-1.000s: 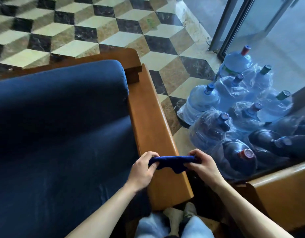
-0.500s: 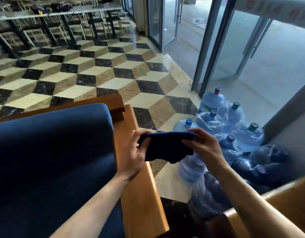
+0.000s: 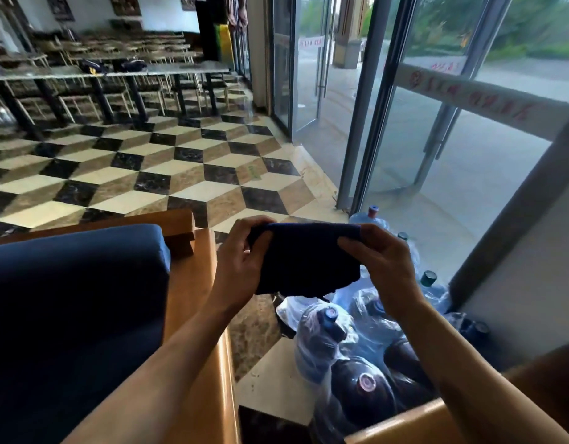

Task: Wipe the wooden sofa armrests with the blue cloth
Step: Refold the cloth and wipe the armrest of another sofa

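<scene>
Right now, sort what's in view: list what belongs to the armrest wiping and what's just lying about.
Belongs to the job:
- blue cloth, held up off the wood
- left hand and right hand, each gripping one end
- wooden armrest

Just lying about:
- water bottles on the floor
- blue cushion
- glass doors
- dining tables

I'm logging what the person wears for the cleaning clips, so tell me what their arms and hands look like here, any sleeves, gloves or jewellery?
Both forearms are bare along their whole visible length, with no sleeve showing. The left hand and right hand wear no gloves. No watch, bracelet or ring shows on the visible sides of wrists and fingers.
</scene>
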`<state>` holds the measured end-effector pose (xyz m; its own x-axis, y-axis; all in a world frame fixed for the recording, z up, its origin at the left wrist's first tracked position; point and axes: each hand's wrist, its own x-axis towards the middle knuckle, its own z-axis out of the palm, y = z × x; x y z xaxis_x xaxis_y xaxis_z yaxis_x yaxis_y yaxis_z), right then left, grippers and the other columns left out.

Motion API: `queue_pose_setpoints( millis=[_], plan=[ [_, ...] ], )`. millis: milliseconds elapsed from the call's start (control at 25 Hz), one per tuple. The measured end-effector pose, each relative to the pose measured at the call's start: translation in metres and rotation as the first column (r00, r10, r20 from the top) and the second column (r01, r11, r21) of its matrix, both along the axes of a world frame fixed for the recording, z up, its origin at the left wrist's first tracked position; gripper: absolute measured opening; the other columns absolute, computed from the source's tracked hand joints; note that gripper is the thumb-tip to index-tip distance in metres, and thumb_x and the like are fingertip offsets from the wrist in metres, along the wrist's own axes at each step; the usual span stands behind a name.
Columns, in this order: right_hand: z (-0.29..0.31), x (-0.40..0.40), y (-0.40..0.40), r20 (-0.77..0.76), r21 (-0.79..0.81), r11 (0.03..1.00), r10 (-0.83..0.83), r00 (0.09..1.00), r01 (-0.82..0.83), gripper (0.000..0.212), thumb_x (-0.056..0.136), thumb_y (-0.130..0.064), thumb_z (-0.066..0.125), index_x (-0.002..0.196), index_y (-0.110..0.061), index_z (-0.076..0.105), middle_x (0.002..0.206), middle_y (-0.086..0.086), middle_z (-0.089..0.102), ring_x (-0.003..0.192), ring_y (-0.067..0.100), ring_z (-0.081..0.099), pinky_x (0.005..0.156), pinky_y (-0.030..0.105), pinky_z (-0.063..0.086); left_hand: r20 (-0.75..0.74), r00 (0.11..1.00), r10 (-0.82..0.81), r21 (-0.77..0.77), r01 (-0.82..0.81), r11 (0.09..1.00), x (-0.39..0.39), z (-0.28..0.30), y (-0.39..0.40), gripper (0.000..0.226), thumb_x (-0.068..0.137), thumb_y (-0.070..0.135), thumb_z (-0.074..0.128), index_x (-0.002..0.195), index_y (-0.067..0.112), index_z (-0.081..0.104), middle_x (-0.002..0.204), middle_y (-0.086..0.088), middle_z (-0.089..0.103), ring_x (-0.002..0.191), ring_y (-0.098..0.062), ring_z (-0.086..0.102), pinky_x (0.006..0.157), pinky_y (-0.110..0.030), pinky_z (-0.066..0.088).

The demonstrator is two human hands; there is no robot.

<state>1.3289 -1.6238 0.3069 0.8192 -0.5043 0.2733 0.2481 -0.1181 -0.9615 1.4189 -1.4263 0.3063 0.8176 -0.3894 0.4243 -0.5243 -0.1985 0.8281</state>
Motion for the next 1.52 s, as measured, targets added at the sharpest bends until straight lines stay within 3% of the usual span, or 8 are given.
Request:
queue_pose_setpoints(
  millis=[200,400,480,640,920,1240,1360,1520],
  plan=[
    [0.022,-0.002,-0.025,0.056,-0.016,0.998,-0.061,0.997,0.062,0.024,0.08,0.007,0.072,0.082,-0.016,0.072,0.065,-0.014,0.071,0.06,0.001,0.062,0.064,0.013,0.05,0.02,0.998,-0.062,-0.118,0.064,0.991,0.013,0.015,-0.025,0.022,0.098,0.01,0.056,0.11,0.028,0.063,0.11,0.015,0.066,0.106,0.0,0.06,0.089,-0.012,0.045],
    [0.027,0.006,-0.039,0.071,-0.033,0.996,-0.08,0.994,0.082,0.025,0.079,0.005,0.074,0.085,-0.019,0.074,0.071,-0.008,0.075,0.065,0.007,0.067,0.067,0.019,0.056,0.068,0.995,-0.077,-0.143,0.086,0.986,0.026,0.019,-0.036,0.022,0.096,0.009,0.058,0.11,0.024,0.065,0.112,0.004,0.068,0.106,-0.003,0.061,0.09,-0.013,0.045],
    [0.027,0.008,-0.043,0.06,-0.03,0.997,-0.073,0.996,0.075,0.024,0.079,0.004,0.075,0.085,-0.019,0.074,0.071,-0.008,0.075,0.064,0.008,0.067,0.067,0.019,0.056,0.066,0.995,-0.075,-0.159,0.085,0.984,0.031,0.019,-0.04,0.025,0.096,0.009,0.059,0.108,0.03,0.065,0.111,0.006,0.068,0.106,-0.004,0.061,0.09,-0.013,0.046],
    [0.025,0.016,-0.052,0.041,-0.033,0.999,-0.034,0.999,0.035,0.02,0.082,0.002,0.073,0.088,-0.016,0.074,0.074,-0.006,0.075,0.068,0.009,0.068,0.067,0.018,0.055,0.07,0.996,-0.059,-0.188,0.071,0.98,0.039,0.015,-0.049,0.028,0.095,0.011,0.061,0.105,0.037,0.065,0.111,0.005,0.07,0.107,-0.012,0.063,0.093,-0.025,0.05],
    [0.013,0.048,-0.063,-0.011,-0.002,1.0,0.0,1.0,0.0,0.014,0.086,-0.001,0.07,0.095,-0.012,0.071,0.081,0.005,0.072,0.073,0.012,0.066,0.068,0.023,0.056,0.013,0.999,-0.033,-0.215,0.035,0.976,0.071,0.005,-0.067,0.021,0.095,0.005,0.061,0.11,0.019,0.069,0.112,0.001,0.07,0.108,-0.013,0.064,0.095,-0.031,0.051],
    [0.0,0.162,-0.076,-0.066,-0.031,0.999,0.024,0.998,-0.026,0.014,0.089,-0.001,0.066,0.102,-0.007,0.067,0.085,0.006,0.072,0.074,0.01,0.068,0.065,0.024,0.057,-0.001,0.999,-0.034,-0.241,0.033,0.97,0.184,-0.014,-0.082,0.023,0.095,0.004,0.06,0.111,0.018,0.068,0.114,-0.002,0.07,0.109,-0.017,0.064,0.097,-0.035,0.052],
    [-0.003,0.224,-0.073,-0.082,-0.065,0.997,0.037,0.996,-0.043,0.016,0.088,0.002,0.066,0.097,-0.011,0.066,0.083,0.006,0.071,0.07,0.005,0.067,0.062,0.02,0.053,0.001,1.0,-0.019,-0.25,0.018,0.968,0.241,-0.026,-0.078,0.024,0.095,0.011,0.059,0.11,0.026,0.068,0.114,0.0,0.069,0.109,-0.018,0.063,0.097,-0.034,0.05],
    [-0.005,0.304,-0.064,-0.123,-0.063,0.996,0.06,0.991,-0.068,0.018,0.089,0.001,0.066,0.098,-0.015,0.066,0.085,0.006,0.076,0.072,0.011,0.07,0.061,0.022,0.054,-0.03,1.0,0.008,-0.229,-0.015,0.973,0.312,-0.038,-0.062,0.021,0.095,0.015,0.058,0.113,0.023,0.067,0.115,0.0,0.068,0.11,-0.018,0.063,0.097,-0.034,0.051]
  ],
)
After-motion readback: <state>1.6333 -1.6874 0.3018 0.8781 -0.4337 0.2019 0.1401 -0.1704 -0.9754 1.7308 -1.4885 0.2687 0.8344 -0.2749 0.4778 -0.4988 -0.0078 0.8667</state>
